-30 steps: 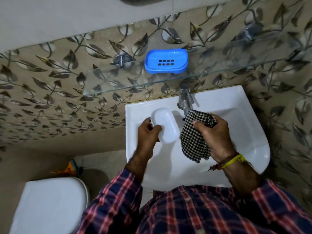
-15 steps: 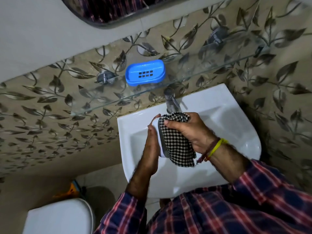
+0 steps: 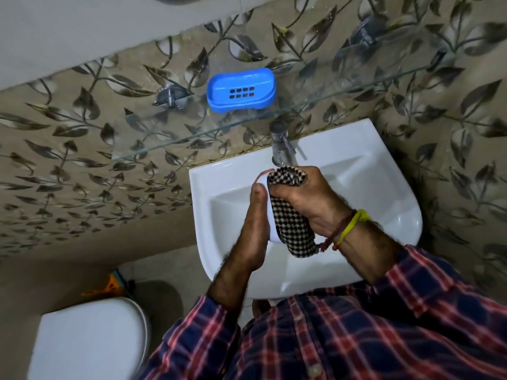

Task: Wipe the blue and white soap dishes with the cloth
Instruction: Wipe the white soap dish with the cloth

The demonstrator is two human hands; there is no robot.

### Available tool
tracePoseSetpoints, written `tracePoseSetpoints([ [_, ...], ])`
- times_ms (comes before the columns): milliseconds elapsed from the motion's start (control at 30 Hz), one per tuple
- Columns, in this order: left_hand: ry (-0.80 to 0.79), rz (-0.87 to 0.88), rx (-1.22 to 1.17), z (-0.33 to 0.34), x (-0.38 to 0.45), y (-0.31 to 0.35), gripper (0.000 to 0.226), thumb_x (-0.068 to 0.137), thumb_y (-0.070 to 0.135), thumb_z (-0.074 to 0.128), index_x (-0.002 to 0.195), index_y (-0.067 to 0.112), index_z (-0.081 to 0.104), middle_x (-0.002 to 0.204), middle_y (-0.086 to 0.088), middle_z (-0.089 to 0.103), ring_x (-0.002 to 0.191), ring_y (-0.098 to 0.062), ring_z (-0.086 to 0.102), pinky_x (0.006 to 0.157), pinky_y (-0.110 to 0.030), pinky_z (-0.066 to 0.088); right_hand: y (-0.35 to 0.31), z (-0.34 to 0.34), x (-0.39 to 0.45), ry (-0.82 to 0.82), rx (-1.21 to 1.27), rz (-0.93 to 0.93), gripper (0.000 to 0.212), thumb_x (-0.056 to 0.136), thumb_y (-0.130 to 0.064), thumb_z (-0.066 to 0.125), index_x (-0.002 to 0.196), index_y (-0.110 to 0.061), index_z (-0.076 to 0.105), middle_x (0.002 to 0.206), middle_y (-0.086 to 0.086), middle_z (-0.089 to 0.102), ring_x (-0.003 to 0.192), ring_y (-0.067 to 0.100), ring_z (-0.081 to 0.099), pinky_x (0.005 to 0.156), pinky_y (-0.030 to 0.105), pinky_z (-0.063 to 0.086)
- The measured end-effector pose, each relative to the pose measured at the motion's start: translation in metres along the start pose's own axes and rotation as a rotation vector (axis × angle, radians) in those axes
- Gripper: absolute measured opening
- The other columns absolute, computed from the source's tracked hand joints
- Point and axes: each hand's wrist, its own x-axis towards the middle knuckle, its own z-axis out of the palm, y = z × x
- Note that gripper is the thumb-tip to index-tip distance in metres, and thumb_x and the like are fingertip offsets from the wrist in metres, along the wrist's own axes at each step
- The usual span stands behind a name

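— What's he got over the basin there?

— The white soap dish [image 3: 265, 180], smooth plastic with rounded ends. It's turned on edge above the white ceramic washbasin [image 3: 384, 187], so only a thin curved strip of its rim shows. His left hand [image 3: 253, 229] holds it from the left side, thumb pointing up along the edge; the fingers go round behind it, out of my sight.

— And the cloth?

— A black-and-white checked cloth [image 3: 290, 226], a coarse woven thing, bunched up. His right hand [image 3: 307, 198] is curled round it, gripping it and pressing it flat against the dish. The top of the cloth pokes out above his fingers, and the loose end hangs below his wrist.

— Where's the blue one?

— The blue soap dish [image 3: 241, 90] sits on the glass shelf [image 3: 315, 102], well apart from his hands. It's an oval of glossy plastic with a raised lip and two rows of small square drain holes in the middle. The shelf is clear, so the leaf-patterned wall tiles [image 3: 82, 160] show through it, and round chrome brackets [image 3: 168, 96] pin it to the wall.

— Anything else close by?

— A chrome tap [image 3: 281, 145] stands at the back of the basin, just above the cloth. He has yellow and reddish threads [image 3: 348, 226] round his right wrist and plaid shirt sleeves [image 3: 411, 311]. A white toilet lid [image 3: 87, 341] is down at the lower left.
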Motion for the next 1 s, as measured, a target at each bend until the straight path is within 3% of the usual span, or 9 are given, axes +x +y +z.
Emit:
tracePoseSetpoints([
  [67, -0.005, -0.003, -0.001, -0.003, 0.001, 0.007, 0.053, 0.105, 0.057, 0.016, 0.132, 0.043, 0.06, 0.129, 0.001, 0.071, 0.118, -0.02, 0.068, 0.082, -0.037, 0.061, 0.004, 0.0, -0.006, -0.057, -0.102, -0.039, 0.01, 0.082, 0.003, 0.072, 0.087, -0.005, 0.073, 0.079, 0.009, 0.076, 0.073, 0.015, 0.072, 0.067, 0.032, 0.06],
  [167, 0.005, -0.039, 0.008, -0.009, 0.003, 0.009, 0.061, 0.104, 0.061, 0.017, 0.134, 0.033, 0.061, 0.12, -0.003, 0.075, 0.106, -0.022, 0.074, 0.069, -0.035, 0.062, 0.004, -0.001, -0.008, -0.136, -0.173, -0.056, 0.015, 0.082, 0.008, 0.07, 0.097, 0.007, 0.07, 0.094, 0.025, 0.074, 0.084, 0.027, 0.072, 0.079, 0.041, 0.059],
  [267, 0.022, -0.026, 0.012, -0.003, 0.001, 0.002, 0.066, 0.101, 0.062, 0.021, 0.144, 0.023, 0.052, 0.134, -0.011, 0.067, 0.12, -0.028, 0.066, 0.088, -0.044, 0.06, 0.002, 0.0, -0.002, -0.046, 0.021, 0.014, 0.02, 0.085, 0.007, 0.067, 0.104, 0.005, 0.071, 0.098, 0.023, 0.074, 0.086, 0.029, 0.072, 0.079, 0.04, 0.06],
  [433, -0.002, -0.003, -0.012, -0.01, -0.003, 0.006, 0.049, 0.102, 0.063, 0.02, 0.134, 0.046, 0.053, 0.126, 0.0, 0.072, 0.106, -0.022, 0.073, 0.06, -0.033, 0.061, 0.01, -0.001, -0.011, -0.246, -0.272, -0.038, 0.007, 0.084, 0.009, 0.067, 0.088, 0.004, 0.071, 0.086, 0.018, 0.075, 0.08, 0.024, 0.073, 0.076, 0.039, 0.06],
  [567, 0.013, -0.04, -0.037, -0.01, -0.002, 0.003, 0.054, 0.102, 0.064, 0.019, 0.134, 0.041, 0.056, 0.125, 0.0, 0.072, 0.108, -0.024, 0.073, 0.065, -0.038, 0.061, 0.008, 0.001, -0.006, -0.164, -0.142, -0.062, 0.006, 0.086, 0.008, 0.066, 0.092, 0.009, 0.068, 0.083, 0.018, 0.071, 0.077, 0.023, 0.07, 0.073, 0.038, 0.057],
  [633, 0.047, -0.089, -0.02, -0.017, -0.001, 0.007, 0.055, 0.101, 0.067, 0.019, 0.127, 0.046, 0.063, 0.117, 0.0, 0.076, 0.101, -0.022, 0.075, 0.062, -0.035, 0.06, 0.009, 0.001, -0.009, -0.319, -0.269, -0.12, 0.005, 0.086, 0.007, 0.069, 0.086, 0.003, 0.07, 0.08, 0.009, 0.072, 0.075, 0.016, 0.07, 0.071, 0.03, 0.056],
  [700, 0.061, -0.153, -0.014, -0.025, 0.001, 0.008, 0.065, 0.1, 0.069, 0.02, 0.132, 0.034, 0.064, 0.109, -0.004, 0.079, 0.095, -0.021, 0.076, 0.062, -0.032, 0.06, 0.011, 0.003, -0.016, -0.439, -0.425, -0.143, 0.007, 0.085, 0.008, 0.07, 0.08, 0.002, 0.069, 0.075, 0.007, 0.071, 0.07, 0.012, 0.068, 0.067, 0.025, 0.056],
  [833, 0.029, -0.161, -0.01, -0.026, 0.006, 0.006, 0.068, 0.1, 0.07, 0.019, 0.124, 0.033, 0.07, 0.105, -0.001, 0.08, 0.094, -0.018, 0.077, 0.064, -0.031, 0.061, 0.013, 0.008, -0.012, -0.331, -0.405, -0.238, 0.007, 0.082, 0.012, 0.067, 0.077, 0.007, 0.066, 0.071, 0.013, 0.069, 0.064, 0.01, 0.064, 0.062, 0.023, 0.053],
  [1000, 0.05, -0.124, 0.031, -0.029, 0.007, 0.007, 0.065, 0.099, 0.07, 0.024, 0.13, 0.028, 0.064, 0.096, -0.001, 0.079, 0.084, -0.018, 0.076, 0.065, -0.035, 0.059, 0.013, 0.005, -0.015, -0.501, -0.593, -0.293, 0.008, 0.079, 0.009, 0.072, 0.077, 0.002, 0.067, 0.077, 0.007, 0.068, 0.072, 0.018, 0.068, 0.067, 0.028, 0.054],
])
